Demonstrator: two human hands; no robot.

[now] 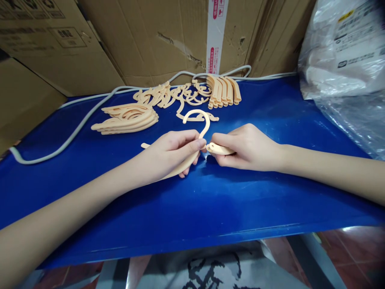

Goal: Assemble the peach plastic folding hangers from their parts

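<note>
Over the middle of the blue table, my left hand (176, 150) is closed around a cream plastic hanger piece. Its curved hook (207, 122) rises above my thumb, and a long arm runs back beneath the palm. Close by on the right, my right hand (251, 148) grips a cream hanger arm (221, 149), whose rounded end with a small hole points toward the hook's base. The two ends lie very near each other; whether they touch is hard to see. Just behind my hands a loose hook piece (195, 118) lies flat on the table.
Stacked hanger arms (126, 120) lie at left, a heap of hook pieces (162, 94) behind, and more arms (224, 92) in a row at back right. A pale cable (87, 120) crosses the blue table (192, 216). Cardboard boxes (168, 36) and a plastic-wrapped bag (339, 52) border it.
</note>
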